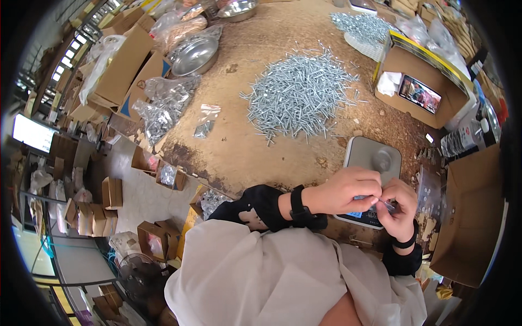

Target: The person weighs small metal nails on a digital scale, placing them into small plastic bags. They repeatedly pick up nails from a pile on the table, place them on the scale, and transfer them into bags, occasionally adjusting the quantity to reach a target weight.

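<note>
My left hand [348, 190] is closed, its fingertips pinching one edge of what looks like a small clear plastic bag [388, 206]. My right hand [398, 209] grips the same bag from the other side, thumb against fingers. The two hands nearly touch, and they hide most of the bag. Beneath them is a grey digital scale [356, 155] with a round metal dish [381, 160] on its plate and a lit blue display. Beyond the hands, a big heap of silver screws or nails [302, 95] is spread on the worn wooden table [239, 157].
A small zip bag of screws [204, 129] lies left of the heap, near larger filled plastic bags [166, 106] and a steel bowl [194, 56]. At right, an open carton [421, 111] holds a phone [420, 94]; another carton [470, 212] stands nearer, beside bottles [465, 138].
</note>
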Tool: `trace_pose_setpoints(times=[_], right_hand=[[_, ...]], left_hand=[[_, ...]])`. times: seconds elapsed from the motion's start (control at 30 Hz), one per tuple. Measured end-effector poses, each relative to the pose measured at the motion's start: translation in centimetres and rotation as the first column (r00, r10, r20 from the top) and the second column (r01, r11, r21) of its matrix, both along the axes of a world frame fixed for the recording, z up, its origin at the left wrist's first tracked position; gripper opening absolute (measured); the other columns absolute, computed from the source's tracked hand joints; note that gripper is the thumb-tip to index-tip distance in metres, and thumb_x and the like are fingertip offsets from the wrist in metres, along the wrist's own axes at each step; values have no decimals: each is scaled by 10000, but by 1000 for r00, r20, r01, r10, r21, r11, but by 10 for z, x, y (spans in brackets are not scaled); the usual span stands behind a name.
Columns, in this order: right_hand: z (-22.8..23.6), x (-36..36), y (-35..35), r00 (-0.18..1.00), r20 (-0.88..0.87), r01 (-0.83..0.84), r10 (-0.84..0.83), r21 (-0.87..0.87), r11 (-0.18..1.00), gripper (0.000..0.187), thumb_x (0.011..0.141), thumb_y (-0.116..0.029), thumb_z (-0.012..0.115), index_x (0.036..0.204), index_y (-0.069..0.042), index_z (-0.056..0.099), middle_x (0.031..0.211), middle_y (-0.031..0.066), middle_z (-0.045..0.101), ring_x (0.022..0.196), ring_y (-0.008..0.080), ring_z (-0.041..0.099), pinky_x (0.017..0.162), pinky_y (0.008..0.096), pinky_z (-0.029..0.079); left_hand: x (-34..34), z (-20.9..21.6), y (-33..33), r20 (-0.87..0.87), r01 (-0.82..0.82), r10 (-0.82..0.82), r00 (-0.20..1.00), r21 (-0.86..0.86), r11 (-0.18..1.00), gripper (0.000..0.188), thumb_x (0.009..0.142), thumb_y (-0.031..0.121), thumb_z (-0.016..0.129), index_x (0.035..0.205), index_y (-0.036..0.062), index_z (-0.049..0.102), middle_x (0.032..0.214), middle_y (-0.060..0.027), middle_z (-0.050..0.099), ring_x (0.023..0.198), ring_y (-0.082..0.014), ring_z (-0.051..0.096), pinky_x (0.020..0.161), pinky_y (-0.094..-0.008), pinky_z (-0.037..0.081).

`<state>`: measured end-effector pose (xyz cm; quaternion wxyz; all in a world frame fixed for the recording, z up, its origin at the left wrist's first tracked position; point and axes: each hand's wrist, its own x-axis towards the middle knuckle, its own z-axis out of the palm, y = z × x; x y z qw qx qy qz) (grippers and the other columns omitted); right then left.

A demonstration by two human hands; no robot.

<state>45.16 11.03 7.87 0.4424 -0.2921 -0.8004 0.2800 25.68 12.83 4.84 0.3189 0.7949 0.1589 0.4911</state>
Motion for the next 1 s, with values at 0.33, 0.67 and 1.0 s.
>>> trace_pose_setpoints(times=[0.33,0.67,1.0], right_hand=[[-5,8,-1,988,-147,-44,39,-26,999,126,727,-43,685,735,-46,560,641,48,548,620,214,559,777,440,534],[-10,18,-2,976,-187,90,-112,-125,988,126,825,-36,682,795,-31,560,761,61,589,681,187,561,689,337,488],[-4,11,7,998,0,61,-61,13,998,102,810,-76,720,777,-94,626,614,-6,535,489,154,520,473,306,388]], left_hand=[[-29,10,-4,154,-90,114,981,-153,984,82,877,38,620,811,33,572,821,-82,574,745,-212,568,653,-321,443],[-221,10,27,286,-718,872,397,-495,489,227,1048,245,467,999,50,572,904,-39,618,792,-133,606,738,-306,539],[-373,-62,37,-676,-953,737,-6,227,200,821,731,493,811,1213,-109,531,1140,-331,616,1081,-456,600,909,-475,488]])
